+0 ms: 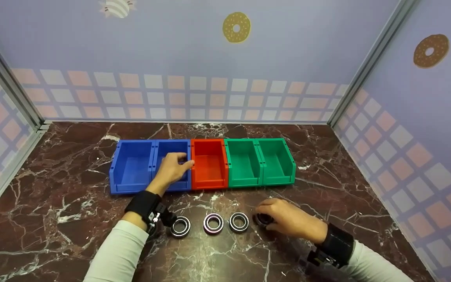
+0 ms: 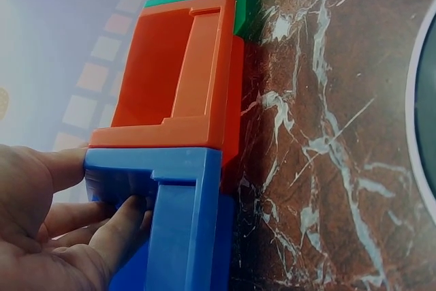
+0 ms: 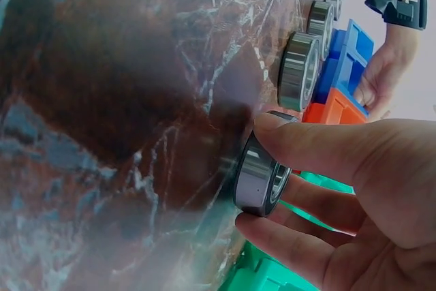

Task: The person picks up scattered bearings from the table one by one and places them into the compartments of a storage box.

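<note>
My left hand point(image 1: 172, 169) is at the second blue bin point(image 1: 174, 185) from the left. Its thumb lies at the wall beside the red bin point(image 1: 210, 183), and the fingers reach inside, as the left wrist view shows; they look curled about that wall. No loose object shows in this hand. Low over the tabletop at the right, my right hand point(image 1: 290, 219) pinches a metal ball bearing point(image 3: 255, 178) by its rim between thumb and fingers. The bearing is tilted on edge in the right wrist view; whether it touches the table I cannot tell.
Several more bearings lie in a row, among them ones at the left point(image 1: 174, 234), middle point(image 1: 206, 223) and right point(image 1: 231, 222); my left wrist partly covers one. Another blue bin point(image 1: 131, 189) and two green bins point(image 1: 245, 182) complete the row. Panel walls enclose the marble-patterned table point(image 1: 80, 219).
</note>
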Demonstrator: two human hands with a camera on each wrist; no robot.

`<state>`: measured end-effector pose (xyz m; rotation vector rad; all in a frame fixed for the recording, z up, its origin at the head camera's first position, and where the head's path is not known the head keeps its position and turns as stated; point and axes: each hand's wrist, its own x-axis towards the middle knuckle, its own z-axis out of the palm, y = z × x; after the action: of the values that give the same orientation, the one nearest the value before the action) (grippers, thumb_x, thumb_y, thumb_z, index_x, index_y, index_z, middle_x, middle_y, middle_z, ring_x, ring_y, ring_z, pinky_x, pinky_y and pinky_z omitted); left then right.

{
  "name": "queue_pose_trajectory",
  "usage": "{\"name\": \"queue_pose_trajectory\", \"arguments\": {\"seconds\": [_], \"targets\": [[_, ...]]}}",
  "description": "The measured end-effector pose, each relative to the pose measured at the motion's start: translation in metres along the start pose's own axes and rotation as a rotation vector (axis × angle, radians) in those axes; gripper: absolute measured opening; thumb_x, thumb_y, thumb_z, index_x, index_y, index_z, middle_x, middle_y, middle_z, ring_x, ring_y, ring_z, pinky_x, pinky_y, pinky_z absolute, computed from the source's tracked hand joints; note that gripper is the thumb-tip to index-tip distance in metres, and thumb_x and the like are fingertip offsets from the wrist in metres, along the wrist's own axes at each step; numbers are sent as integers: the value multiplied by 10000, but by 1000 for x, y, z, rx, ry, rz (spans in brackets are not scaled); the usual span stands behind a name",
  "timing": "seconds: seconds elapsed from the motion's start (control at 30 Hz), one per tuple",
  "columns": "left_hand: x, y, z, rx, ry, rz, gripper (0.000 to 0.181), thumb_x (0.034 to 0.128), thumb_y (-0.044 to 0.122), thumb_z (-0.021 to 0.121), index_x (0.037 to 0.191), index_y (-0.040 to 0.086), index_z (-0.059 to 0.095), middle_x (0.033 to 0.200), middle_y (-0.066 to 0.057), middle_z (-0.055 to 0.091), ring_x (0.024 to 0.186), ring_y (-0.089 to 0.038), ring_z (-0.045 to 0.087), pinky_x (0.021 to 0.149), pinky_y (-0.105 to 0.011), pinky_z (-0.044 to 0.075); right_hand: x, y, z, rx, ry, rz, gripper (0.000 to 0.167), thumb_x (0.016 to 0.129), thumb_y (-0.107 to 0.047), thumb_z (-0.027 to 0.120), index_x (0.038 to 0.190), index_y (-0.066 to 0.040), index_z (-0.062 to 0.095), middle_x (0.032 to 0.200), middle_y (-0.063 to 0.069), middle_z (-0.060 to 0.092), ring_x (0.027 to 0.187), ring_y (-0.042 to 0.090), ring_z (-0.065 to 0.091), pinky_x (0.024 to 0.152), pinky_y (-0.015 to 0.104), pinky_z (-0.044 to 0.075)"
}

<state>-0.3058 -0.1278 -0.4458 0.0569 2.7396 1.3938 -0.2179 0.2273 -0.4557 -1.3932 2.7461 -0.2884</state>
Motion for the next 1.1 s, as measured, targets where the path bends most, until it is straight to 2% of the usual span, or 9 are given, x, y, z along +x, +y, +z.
{"name": "queue_pose_trajectory", "arguments": {"seconds": [0.13, 0.3, 0.47, 0.67, 0.87, 1.1], "targets": [[0, -1, 0, 11, 13, 27, 533, 967, 218, 620, 1386, -90, 504, 1441, -277, 498, 1388, -401, 436, 1166, -486, 375, 0, -1, -6, -9, -3, 2, 481, 721, -81, 840, 1177, -95, 687, 1143, 79, 683, 1053, 229, 667, 927, 383, 568], [1, -1, 0, 12, 11, 10, 538, 970, 221, 617, 1394, -86, 495, 1451, -275, 487, 1391, -402, 432, 1176, -482, 363, 2, -1, -14, 6, 24, -35, 437, 720, -69, 842, 1127, -63, 686, 1109, 83, 687, 1016, 223, 666, 887, 362, 576], [0, 0, 0, -1, -2, -8, 554, 974, 233, 612, 1410, -81, 477, 1474, -270, 465, 1407, -401, 410, 1186, -481, 348, 5, 0, -19, -32, 69, -69, 484, 679, -36, 859, 1128, -33, 679, 1103, 96, 685, 1006, 234, 668, 865, 360, 580], [0, 0, 0, -11, -7, -16, 563, 974, 242, 611, 1421, -70, 469, 1486, -260, 457, 1417, -393, 400, 1194, -478, 336, 7, 0, -30, -60, 82, -81, 490, 686, -37, 851, 1144, -40, 676, 1118, 94, 684, 1024, 239, 661, 881, 374, 576], [0, -1, 1, -9, -5, -14, 559, 978, 235, 603, 1422, -73, 462, 1486, -264, 451, 1415, -400, 400, 1195, -483, 331, 12, 4, -44, -53, 119, -118, 527, 647, 27, 814, 1148, -53, 672, 1129, 96, 679, 1036, 247, 657, 878, 381, 573], [-1, -2, 1, -42, -6, -7, 556, 980, 223, 601, 1426, -76, 457, 1490, -260, 449, 1423, -385, 394, 1191, -479, 342, 16, 8, -62, -40, 111, -79, 524, 694, 23, 779, 1201, -36, 664, 1192, 105, 668, 1113, 259, 639, 953, 400, 552]]}}
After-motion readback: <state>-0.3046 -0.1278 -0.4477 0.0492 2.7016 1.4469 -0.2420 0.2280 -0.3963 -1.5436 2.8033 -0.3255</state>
